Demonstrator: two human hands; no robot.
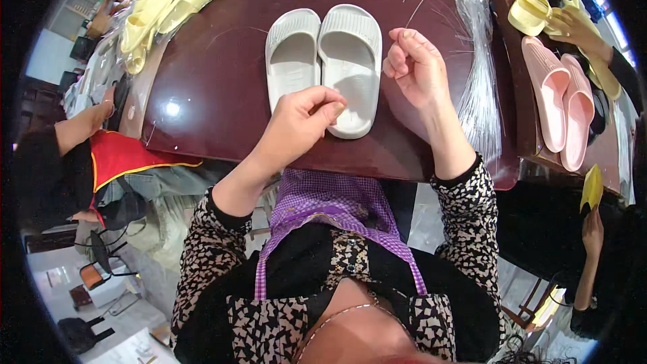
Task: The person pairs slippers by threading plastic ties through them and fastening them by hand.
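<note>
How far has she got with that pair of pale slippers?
The pale grey foam slippers lie side by side, soles down, on the dark red table. The left hand pinches something fine at the right slipper's heel; the right hand is raised, fingers curled. The clear plastic bags lie unused beside it.

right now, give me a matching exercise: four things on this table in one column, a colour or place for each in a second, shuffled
Things:
1. slide sandals under the hands
2. sandals at the right edge
3. bagged sandals at the far left
4. table top

Colours and places:
A. pink
B. dark reddish brown
C. pale grey-white
D. yellow

Pairs: 1-C, 2-A, 3-D, 4-B
</note>
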